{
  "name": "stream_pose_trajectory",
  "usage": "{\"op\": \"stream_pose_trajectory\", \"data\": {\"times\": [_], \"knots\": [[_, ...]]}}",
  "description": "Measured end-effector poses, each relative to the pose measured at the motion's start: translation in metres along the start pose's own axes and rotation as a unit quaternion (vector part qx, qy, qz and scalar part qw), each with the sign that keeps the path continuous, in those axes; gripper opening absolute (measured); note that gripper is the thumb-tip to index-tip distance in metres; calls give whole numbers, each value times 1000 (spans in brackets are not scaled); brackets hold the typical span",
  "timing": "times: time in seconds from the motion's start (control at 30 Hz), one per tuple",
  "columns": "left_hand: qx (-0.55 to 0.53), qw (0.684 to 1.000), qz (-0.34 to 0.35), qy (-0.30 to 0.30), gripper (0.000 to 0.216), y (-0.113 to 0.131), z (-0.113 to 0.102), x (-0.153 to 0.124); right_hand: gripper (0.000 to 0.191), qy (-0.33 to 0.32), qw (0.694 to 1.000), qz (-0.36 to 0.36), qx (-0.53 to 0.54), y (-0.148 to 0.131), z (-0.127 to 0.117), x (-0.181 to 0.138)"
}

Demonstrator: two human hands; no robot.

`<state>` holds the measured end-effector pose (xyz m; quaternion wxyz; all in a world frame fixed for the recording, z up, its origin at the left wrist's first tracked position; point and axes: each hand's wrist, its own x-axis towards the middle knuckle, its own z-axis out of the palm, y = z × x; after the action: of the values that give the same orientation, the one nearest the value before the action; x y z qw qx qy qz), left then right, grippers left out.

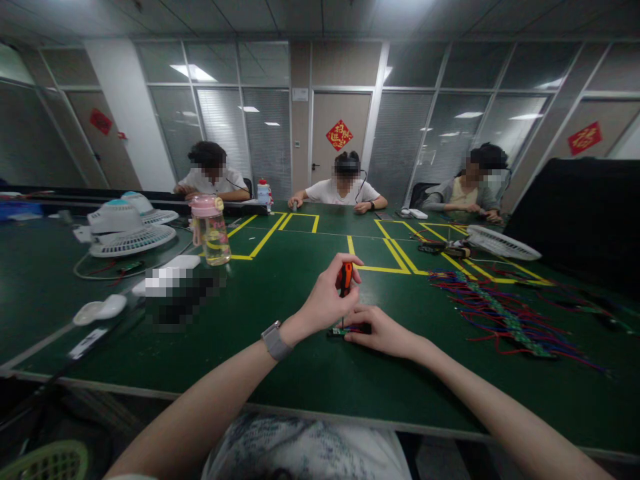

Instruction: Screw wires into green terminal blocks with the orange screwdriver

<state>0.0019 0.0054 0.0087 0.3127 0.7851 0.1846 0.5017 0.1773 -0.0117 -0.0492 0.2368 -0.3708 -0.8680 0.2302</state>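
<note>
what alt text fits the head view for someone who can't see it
A person's left hand holds an orange and black screwdriver upright over a small green circuit board on a dark green table, the right hand at the board's edge. Green boards with red and blue wires lie to the right; three people sit opposite.
</note>
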Motion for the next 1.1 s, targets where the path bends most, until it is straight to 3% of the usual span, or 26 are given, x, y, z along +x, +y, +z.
{"op": "stream_pose_trajectory", "data": {"times": [0.53, 1.1], "knots": [[13, 1000, 2, -27, 37, 4, 0, -2, 20, 10, 1000, -8, -5, -1, 0, 1], [-83, 995, -37, -29, 25, 2, 1, -3, 18, 9, 1000, -14, 7, 2, 0, 1]]}}
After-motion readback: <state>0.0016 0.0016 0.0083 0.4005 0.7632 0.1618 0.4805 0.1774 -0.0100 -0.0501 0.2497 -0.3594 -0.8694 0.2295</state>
